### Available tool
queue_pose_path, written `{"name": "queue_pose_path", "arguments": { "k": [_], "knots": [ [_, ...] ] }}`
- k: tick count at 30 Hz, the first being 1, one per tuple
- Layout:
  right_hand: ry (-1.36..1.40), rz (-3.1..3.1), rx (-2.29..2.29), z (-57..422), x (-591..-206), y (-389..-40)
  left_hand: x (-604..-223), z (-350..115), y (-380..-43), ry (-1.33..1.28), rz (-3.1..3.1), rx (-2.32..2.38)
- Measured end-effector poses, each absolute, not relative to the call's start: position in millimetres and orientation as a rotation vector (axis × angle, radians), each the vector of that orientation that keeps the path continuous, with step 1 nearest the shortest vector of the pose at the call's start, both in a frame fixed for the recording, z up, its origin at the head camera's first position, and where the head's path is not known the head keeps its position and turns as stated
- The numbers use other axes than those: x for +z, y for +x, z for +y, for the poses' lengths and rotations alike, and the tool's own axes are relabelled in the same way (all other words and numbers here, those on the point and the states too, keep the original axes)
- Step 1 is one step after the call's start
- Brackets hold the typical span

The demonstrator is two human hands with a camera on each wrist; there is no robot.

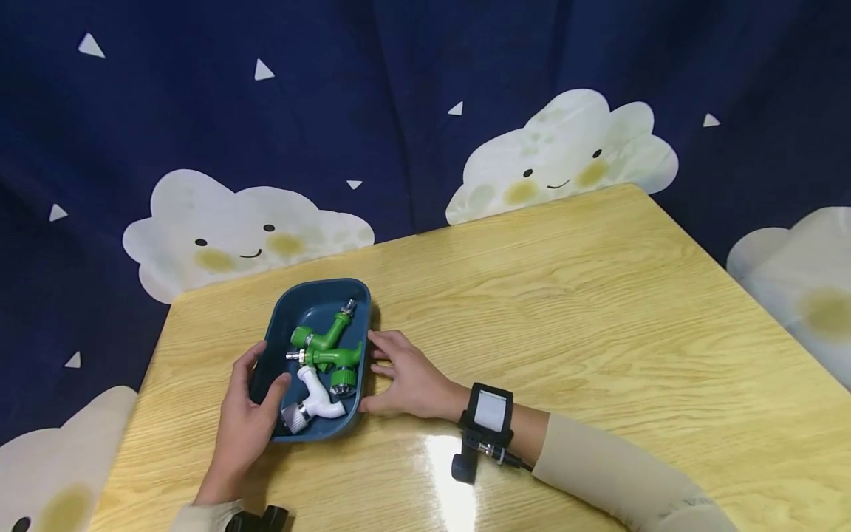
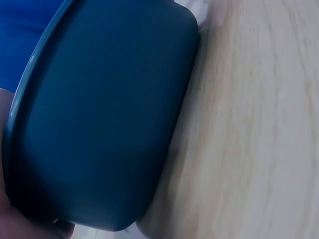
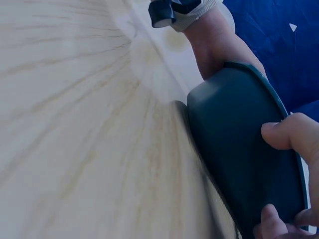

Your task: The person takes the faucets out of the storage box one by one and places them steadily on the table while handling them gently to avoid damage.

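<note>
A dark blue plastic bin [image 1: 319,287] is between both hands on the left part of the table. In it lie two green taps with metal fittings: an upper tap [image 1: 326,341] and a lower tap [image 1: 335,357]. A white tap [image 1: 318,403] with a grey knob lies below them. My left hand [image 1: 249,425] grips the bin's left side, thumb over the rim and fingers outside. Against the right outer wall, my right hand [image 1: 415,378] rests its fingertips and thumb, spread apart. The right wrist view shows that thumb [image 3: 281,135] on the wall.
A light wood table [image 1: 565,310] extends to the right and behind the bin. Beyond its back edge hangs a dark blue curtain [image 1: 412,96] with clouds and triangles. A black wrist camera mount [image 1: 490,410] with a cable is strapped to the right wrist.
</note>
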State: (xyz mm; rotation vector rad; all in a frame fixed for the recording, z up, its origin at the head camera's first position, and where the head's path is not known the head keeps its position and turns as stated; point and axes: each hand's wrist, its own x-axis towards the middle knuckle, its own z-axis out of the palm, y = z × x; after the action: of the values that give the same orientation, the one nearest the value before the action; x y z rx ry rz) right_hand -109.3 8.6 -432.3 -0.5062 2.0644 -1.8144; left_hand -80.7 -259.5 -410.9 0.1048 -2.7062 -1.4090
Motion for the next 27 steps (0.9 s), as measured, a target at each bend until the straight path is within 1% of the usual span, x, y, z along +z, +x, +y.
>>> {"name": "queue_pose_path", "arguments": {
  "k": [12, 17, 27],
  "knots": [
    [-0.491, 2.223, -1.814, 36, -431, -98, -414, -235, -97, -0.042, -2.728, -1.395],
    [-0.434, 2.304, -1.781, 47, -431, -95, -414, -226, -107, -0.152, -2.708, -1.426],
    [-0.327, 2.323, -1.871, 61, -434, -86, -417, -210, -130, -0.273, -2.735, -1.430]
  ]
}}
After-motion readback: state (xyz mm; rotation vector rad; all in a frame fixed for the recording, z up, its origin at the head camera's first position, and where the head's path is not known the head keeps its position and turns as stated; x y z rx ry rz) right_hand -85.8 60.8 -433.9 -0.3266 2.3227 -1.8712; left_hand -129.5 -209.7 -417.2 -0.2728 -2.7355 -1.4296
